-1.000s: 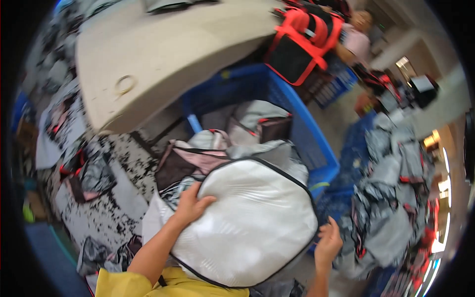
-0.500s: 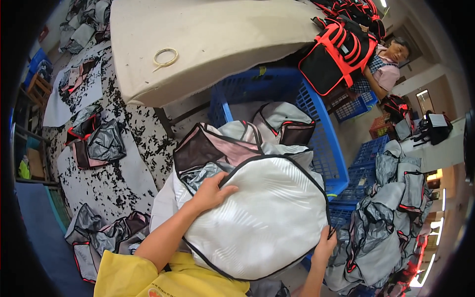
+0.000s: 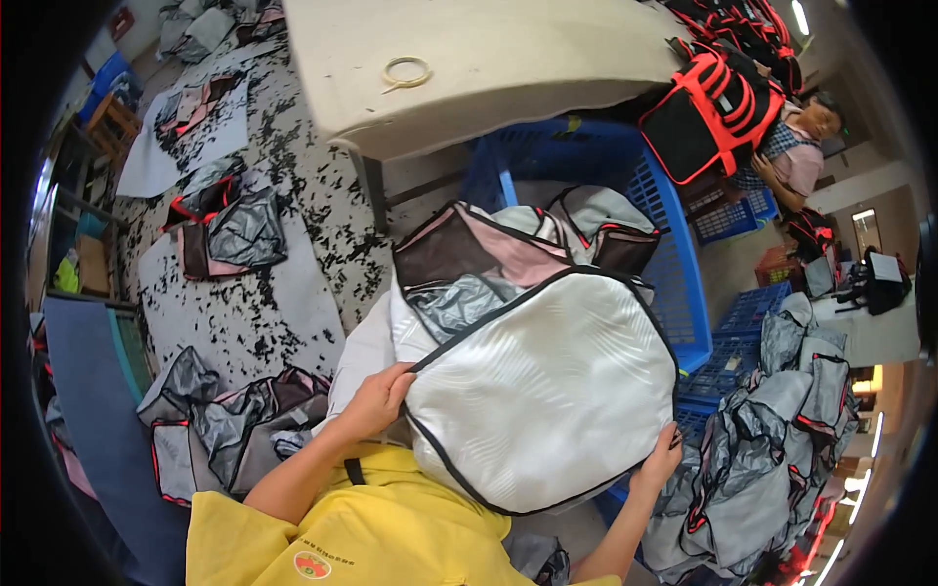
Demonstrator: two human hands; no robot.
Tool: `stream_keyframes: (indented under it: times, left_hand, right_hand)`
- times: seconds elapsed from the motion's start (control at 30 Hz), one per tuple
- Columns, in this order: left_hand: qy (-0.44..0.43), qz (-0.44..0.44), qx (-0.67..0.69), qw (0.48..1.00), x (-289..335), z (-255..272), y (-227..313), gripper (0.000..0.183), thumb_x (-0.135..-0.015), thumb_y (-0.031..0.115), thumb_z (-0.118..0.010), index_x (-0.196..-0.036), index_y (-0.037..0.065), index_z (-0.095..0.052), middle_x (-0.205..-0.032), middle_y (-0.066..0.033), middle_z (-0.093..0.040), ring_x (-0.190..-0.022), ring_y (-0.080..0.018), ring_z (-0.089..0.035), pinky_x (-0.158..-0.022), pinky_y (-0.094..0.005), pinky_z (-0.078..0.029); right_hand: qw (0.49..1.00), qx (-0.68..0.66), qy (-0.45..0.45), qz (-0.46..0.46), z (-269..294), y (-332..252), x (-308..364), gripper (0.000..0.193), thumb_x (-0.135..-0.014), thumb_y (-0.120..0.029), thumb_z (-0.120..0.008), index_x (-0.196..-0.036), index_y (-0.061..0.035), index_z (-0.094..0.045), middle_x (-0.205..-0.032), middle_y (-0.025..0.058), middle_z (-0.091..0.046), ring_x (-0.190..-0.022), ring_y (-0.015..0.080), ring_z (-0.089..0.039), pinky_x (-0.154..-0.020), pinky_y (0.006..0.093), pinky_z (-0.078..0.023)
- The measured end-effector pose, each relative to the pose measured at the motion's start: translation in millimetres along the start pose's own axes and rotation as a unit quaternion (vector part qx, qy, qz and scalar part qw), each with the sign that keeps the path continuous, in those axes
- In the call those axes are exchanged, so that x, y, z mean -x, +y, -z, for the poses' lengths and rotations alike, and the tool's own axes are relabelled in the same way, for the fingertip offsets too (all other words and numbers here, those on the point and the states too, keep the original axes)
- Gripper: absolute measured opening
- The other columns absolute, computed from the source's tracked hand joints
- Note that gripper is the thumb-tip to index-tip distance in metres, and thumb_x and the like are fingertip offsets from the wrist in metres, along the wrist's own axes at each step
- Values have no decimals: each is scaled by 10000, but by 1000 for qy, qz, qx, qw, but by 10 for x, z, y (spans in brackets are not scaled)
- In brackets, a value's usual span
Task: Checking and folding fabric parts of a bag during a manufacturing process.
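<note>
A half-made soft bag lies before me, with a shiny white panel (image 3: 542, 391) bound in black edging facing up. My left hand (image 3: 379, 400) pinches the panel's left edge between thumb and fingers. At its lower right edge, my right hand (image 3: 660, 459) is closed on the black binding. Behind the panel, the bag's pink and dark mesh side (image 3: 445, 244) and crumpled silver lining (image 3: 464, 305) show. Another grey bag piece (image 3: 606, 220) sits behind it, in a blue plastic crate (image 3: 674, 283).
A cloth-covered table (image 3: 508, 59) stands ahead with a tape roll (image 3: 406, 72) on it. Black scraps and bag pieces (image 3: 234, 234) litter the left floor. Grey bags (image 3: 752, 439) are heaped at right. A person (image 3: 796, 156) stands far right beside a black-and-red backpack (image 3: 713, 112).
My left hand has slid from the panel's upper face to its left edge. The panel's upper edge is lower against the bag, showing more lining. The whole view has shifted.
</note>
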State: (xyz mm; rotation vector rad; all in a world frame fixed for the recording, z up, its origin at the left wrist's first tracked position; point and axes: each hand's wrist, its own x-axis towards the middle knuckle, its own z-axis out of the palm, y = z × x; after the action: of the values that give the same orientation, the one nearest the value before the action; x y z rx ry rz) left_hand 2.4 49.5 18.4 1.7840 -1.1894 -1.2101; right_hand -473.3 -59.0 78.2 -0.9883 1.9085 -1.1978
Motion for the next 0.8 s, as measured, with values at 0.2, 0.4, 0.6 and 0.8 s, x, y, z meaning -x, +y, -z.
stream_keyframes:
  times: [0.2, 0.4, 0.6, 0.8]
  left_hand:
    - [46, 46, 142, 988, 154, -145, 21, 442, -1073, 315, -557, -1402, 20, -565, -1050, -230, -725, -1018, -340, -718, -891, -403, -539]
    - [-5, 29, 119, 992, 177, -124, 303, 694, -953, 228, -703, -1533, -22, -414, -1239, -179, -714, -1023, -240, -700, -907, -360, -560]
    - [78, -25, 243, 967, -811, 220, -81, 428, -1026, 164, -654, -1401, -11, -542, -1310, -111, -675, -1164, -175, -630, -1024, -308, -483]
    - [54, -22, 233, 971, -745, 172, -219, 427, -1038, 185, -663, -1403, -6, -551, -1299, -87, -686, -1165, -160, -619, -1051, -302, -456]
  right_hand:
    - [995, -92, -13, -31, 23, 3, 120, 473, -1086, -394, -601, -1274, 39, -595, -1259, 136, -678, -1083, 242, -675, -892, 396, -552]
    - [990, -129, 4, -58, -104, -8, 17, 387, -1071, -350, -636, -1232, 1, -637, -1209, 126, -708, -1053, 218, -699, -912, 367, -574]
    - [992, -94, -57, -58, -443, -109, 477, 314, -1045, -344, -685, -1113, -40, -648, -933, -18, -644, -725, 65, -563, -535, 257, -438]
    - [990, -90, -49, -97, -319, 39, 632, 334, -1042, -391, -681, -1122, -67, -649, -753, -64, -552, -567, 40, -460, -450, 239, -328]
